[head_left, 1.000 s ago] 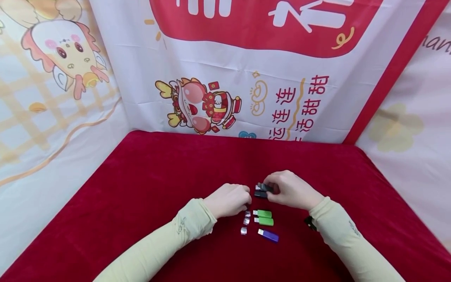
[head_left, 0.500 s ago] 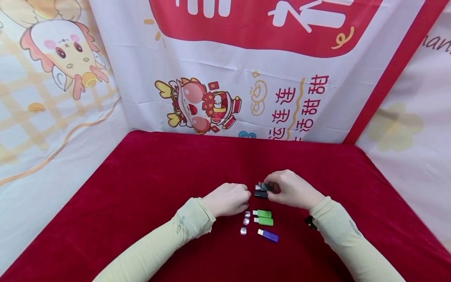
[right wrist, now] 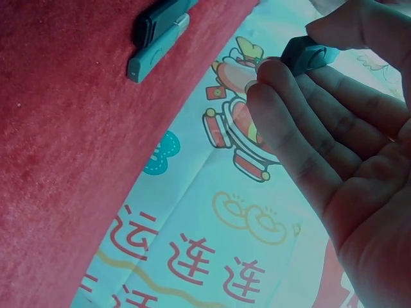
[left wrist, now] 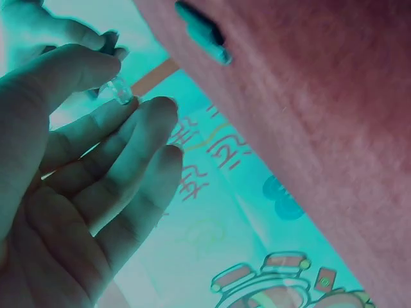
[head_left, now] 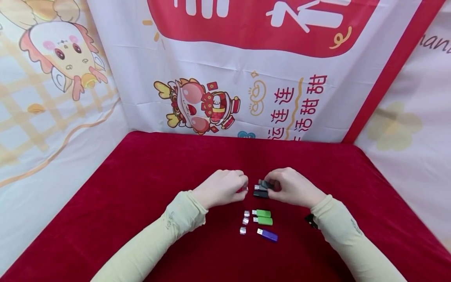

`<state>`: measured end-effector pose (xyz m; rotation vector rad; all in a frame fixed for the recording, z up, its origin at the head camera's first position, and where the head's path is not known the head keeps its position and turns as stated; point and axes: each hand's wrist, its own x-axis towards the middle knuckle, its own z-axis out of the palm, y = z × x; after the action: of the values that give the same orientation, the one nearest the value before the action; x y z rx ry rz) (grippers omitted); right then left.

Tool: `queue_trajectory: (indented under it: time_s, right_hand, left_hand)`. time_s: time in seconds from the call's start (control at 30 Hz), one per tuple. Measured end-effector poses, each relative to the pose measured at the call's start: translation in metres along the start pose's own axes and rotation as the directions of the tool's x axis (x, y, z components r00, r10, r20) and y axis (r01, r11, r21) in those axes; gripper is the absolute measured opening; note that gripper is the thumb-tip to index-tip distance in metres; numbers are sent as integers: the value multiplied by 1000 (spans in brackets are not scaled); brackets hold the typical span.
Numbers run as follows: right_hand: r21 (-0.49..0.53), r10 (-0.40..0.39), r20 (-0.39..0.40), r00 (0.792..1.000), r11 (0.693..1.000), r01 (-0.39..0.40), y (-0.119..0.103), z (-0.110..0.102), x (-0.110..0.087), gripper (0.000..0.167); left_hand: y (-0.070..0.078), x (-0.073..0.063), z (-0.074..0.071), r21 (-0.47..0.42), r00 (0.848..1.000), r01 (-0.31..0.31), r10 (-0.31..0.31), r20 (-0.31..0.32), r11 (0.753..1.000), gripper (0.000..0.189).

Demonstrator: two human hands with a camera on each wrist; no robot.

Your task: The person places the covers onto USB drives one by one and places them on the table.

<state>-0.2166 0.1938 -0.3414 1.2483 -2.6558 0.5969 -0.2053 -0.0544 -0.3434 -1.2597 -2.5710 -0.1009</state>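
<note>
1. Right wrist view: a dark stick (right wrist: 307, 58) is pinched between the thumb and fingers of the right hand (right wrist: 372, 186), up off the red desk (head_left: 190, 156). From the head view, it is seen at the far end of the other sticks.
2. A small clear cap (left wrist: 121, 92) is pinched by the thumb and first finger of the left hand (head_left: 225, 188), to the left of the dark stick. They are not seen to touch in the head view.
3. The work looks part done. Two green sticks (head_left: 263, 221) and a purple stick (head_left: 269, 235) are left bare on the near side, with three clear caps (head_left: 245, 221) lined up to their left, not put on. A grey stick (right wrist: 155, 56) and a black stick (right wrist: 160, 22) are laid side by side; whether they are finished cannot be told.
4. The dark stick is held with its long side running left to right, a bit slanted. One end is pointed left, toward the clear cap; whether its plug is bare cannot be told.
5. The bare sticks' plugs are pointed left too.
</note>
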Motion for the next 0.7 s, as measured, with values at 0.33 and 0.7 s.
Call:
queue_trajectory:
  time_s: [0.33, 0.7]
  right_hand:
    - [-15, 4, -19, 1000, 1000, -4, -2, -6, -1, 20]
    - [-37, -27, -22, 999, 999, 26, -7, -3, -1, 21]
  left_hand:
    - [-4, -2, -20, -6, 990, -10, 9, -140, 1000, 11]
    - [-2, -2, -15, 15, 990, -23, 25, -139, 1000, 11]
